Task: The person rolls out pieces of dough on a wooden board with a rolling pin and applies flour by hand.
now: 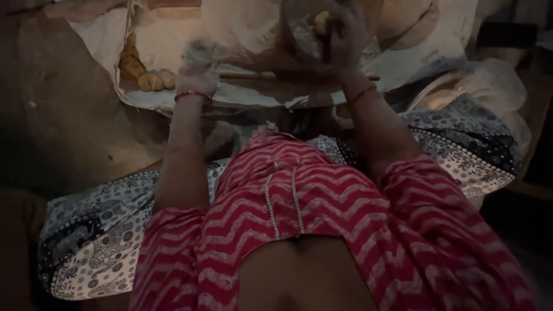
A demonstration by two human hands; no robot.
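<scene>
Flour coats the left hand [197, 68], grip unclear, beside dough balls [147, 78] at nine o'clock, while the right hand [344, 35] pinches a dough piece [321, 22].

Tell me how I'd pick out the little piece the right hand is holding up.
Start at the pale sheet spread on the floor ahead of the seated person's knees. At its top middle the right hand is raised, closed around a small yellowish dough ball. Unlike the dough balls clustered on the sheet's left side, this one is alone and off the surface.
</scene>
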